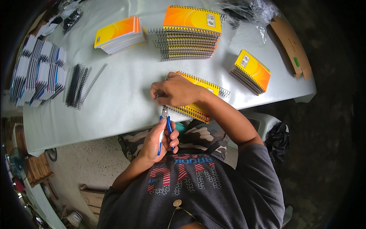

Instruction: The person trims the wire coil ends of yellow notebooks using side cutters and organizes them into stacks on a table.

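My left hand (162,141) is closed round a pair of blue-handled pliers (170,128), its jaws pointing up at the fingers of my right hand. My right hand (177,91) reaches across a small stack of yellow and orange spiral notebooks (190,111) near the table's front edge. Its fingers are curled together at the left end of the top notebook (207,84); what they pinch is hidden. From that notebook's right end a length of loose wire coil (225,92) sticks out.
Behind stand a tall notebook stack with protruding coils (191,42) and an unbound stack (120,34). A shorter bound stack (251,72) sits right. Loose coils (78,86) and more stacked notebooks (38,72) lie left. Cardboard (290,49) and clear plastic (251,23) occupy the far right.
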The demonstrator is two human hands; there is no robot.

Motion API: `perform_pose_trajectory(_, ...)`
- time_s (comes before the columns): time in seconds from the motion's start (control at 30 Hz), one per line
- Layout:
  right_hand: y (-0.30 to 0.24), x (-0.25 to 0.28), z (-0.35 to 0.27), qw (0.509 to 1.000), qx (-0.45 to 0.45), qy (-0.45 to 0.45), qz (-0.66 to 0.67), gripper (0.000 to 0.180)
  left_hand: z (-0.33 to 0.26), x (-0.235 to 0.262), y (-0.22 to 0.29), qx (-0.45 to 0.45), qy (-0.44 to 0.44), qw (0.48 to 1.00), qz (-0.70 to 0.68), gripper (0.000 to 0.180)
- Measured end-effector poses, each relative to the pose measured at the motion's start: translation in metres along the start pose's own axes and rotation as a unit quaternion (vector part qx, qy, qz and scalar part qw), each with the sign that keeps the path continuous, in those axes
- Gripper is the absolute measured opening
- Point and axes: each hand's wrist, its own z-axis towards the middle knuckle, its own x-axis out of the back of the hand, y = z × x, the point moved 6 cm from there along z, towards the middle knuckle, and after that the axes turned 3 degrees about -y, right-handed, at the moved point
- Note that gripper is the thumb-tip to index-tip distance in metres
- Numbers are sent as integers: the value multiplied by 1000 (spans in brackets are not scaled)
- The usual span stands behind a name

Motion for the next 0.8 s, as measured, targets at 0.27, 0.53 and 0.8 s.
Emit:
perform_pose_trajectory(0.27,1,-1,0,1000,-8,-5,-6,21,0,-3,5,12,0,1000,15,40)
perform_pose_trajectory(0.53,2,-1,0,1000,-15,-4,6,21,-4,-6,7,35,32,998,31,52)
perform_pose_trajectory(0.8,3,4,-2,998,-10,11,56,22,-14,7,30,45,94,956,274,48)
